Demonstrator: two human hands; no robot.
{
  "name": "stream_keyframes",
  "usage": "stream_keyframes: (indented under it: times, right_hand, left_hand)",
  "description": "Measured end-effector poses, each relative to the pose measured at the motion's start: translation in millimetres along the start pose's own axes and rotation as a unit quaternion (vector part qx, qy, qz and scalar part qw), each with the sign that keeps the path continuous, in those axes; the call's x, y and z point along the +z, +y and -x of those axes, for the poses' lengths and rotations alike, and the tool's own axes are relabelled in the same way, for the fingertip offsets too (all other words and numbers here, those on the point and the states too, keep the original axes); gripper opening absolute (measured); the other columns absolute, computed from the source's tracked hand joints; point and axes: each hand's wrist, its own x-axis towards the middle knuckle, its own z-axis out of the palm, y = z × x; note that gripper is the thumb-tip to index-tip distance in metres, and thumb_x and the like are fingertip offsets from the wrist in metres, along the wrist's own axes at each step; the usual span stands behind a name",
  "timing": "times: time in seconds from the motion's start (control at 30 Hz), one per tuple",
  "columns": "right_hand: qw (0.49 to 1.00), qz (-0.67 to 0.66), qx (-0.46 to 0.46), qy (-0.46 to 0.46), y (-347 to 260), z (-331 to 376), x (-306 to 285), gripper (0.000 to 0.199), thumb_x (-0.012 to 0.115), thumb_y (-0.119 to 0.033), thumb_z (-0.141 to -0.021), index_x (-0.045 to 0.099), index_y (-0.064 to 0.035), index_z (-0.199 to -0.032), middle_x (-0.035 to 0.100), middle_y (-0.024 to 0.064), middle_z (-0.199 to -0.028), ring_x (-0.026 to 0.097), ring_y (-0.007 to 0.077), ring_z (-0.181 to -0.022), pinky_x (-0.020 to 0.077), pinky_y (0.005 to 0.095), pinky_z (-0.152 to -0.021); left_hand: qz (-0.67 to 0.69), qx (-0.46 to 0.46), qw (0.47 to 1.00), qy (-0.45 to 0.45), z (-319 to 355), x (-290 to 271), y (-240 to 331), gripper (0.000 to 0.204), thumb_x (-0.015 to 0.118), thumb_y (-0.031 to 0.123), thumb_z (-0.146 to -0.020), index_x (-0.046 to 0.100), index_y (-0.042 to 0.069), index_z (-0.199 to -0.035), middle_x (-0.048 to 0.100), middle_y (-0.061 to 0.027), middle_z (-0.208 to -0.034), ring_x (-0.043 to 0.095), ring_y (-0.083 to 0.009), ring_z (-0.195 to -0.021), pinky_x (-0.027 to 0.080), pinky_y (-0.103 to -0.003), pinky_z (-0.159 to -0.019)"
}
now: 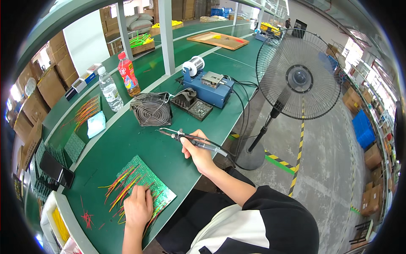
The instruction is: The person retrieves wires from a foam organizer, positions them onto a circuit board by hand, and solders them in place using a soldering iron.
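Observation:
My right hand (198, 151) is closed round a soldering iron (182, 135) with a wire-feed tube along its handle. Its tip points left, in front of the small black fan, above the green table. My left hand (138, 206) rests on a green circuit board panel (156, 183), fingers bent and drawn together; whatever they pinch is hidden. Red and yellow wires (122, 182) fan out from the panel on both sides of this hand. The soldering iron is well apart from the panel.
A blue soldering station (209, 91) with a solder spool (193, 65), a tip-cleaning tray (198, 109) and a small black fan (151, 111) stand beyond my hands. Bottles (111, 91), a phone (57, 169) and a box of yellow wires (60, 224) lie left. A pedestal fan (275, 110) stands right.

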Motion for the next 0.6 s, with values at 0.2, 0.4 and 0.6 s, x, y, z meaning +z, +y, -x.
stream_keyframes:
  times: [0.2,0.4,0.6]
  right_hand:
    - [0.999,-0.004,-0.021,0.029,-1.7,5.5,1.3,0.019,0.062,-0.010,-0.084,0.044,-0.0059,-0.082,0.055,0.0062,-0.062,0.049,0.0085,-0.047,0.0389,0.0209,-0.044]
    - [1.000,0.012,0.000,0.024,5.0,6.0,11.0,0.018,0.063,-0.011,-0.084,0.046,-0.0038,-0.085,0.056,0.0071,-0.062,0.051,0.0097,-0.047,0.0403,0.0219,-0.042]
    - [0.997,0.030,-0.035,0.061,-2.4,0.6,-1.2,0.017,0.061,-0.012,-0.085,0.047,-0.0034,-0.086,0.055,0.0066,-0.060,0.048,0.0089,-0.045,0.0401,0.0214,-0.043]
  left_hand:
    - [0.103,-0.095,0.990,0.015,-1.0,-2.0,-5.3,0.010,0.055,-0.002,-0.081,0.048,-0.001,-0.088,0.057,-0.0145,-0.071,0.055,-0.0268,-0.052,0.043,-0.034,-0.048]
    - [0.045,-0.107,0.991,0.059,8.8,0.2,-11.2,0.013,0.058,0.003,-0.080,0.047,0.003,-0.086,0.056,-0.0111,-0.065,0.057,-0.0266,-0.050,0.045,-0.036,-0.045]
    - [0.166,-0.138,0.974,0.068,-7.6,3.7,-15.3,0.012,0.056,0.001,-0.078,0.046,0.001,-0.084,0.055,-0.0133,-0.065,0.057,-0.0251,-0.056,0.046,-0.032,-0.052]
